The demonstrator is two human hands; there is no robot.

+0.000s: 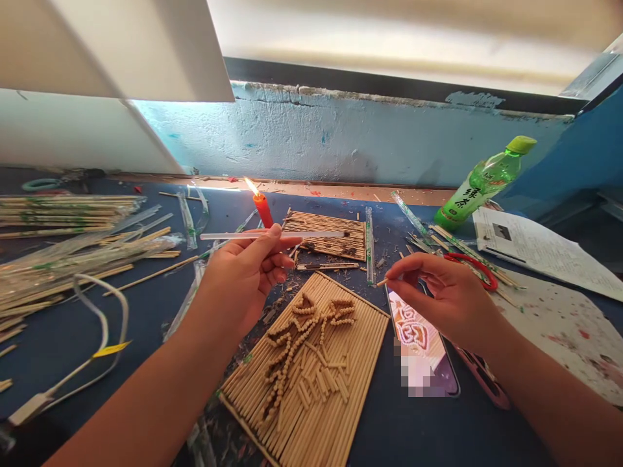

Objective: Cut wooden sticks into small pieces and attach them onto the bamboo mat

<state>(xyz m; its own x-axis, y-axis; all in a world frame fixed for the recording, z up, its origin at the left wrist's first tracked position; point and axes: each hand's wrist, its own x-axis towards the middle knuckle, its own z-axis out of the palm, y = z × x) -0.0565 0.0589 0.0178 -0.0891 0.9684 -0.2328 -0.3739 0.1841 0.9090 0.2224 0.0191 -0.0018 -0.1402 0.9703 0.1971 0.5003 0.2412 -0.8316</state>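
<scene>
Between the thumb and fingers of my left hand lies a translucent glue stick, held level, its right tip darkened. Behind that hand a red candle stands with a burning flame. My right hand pinches a short piece of wooden stick above a phone with a lit picture on it. Below and between the hands is a panel of wooden sticks. On it sit a raised pattern of small round pieces and several loose cut stick pieces.
A smaller stick panel and a utility knife lie beyond the large panel. Bundled sticks and a white cable are at left. To the right are a green tea bottle, red-handled scissors and papers.
</scene>
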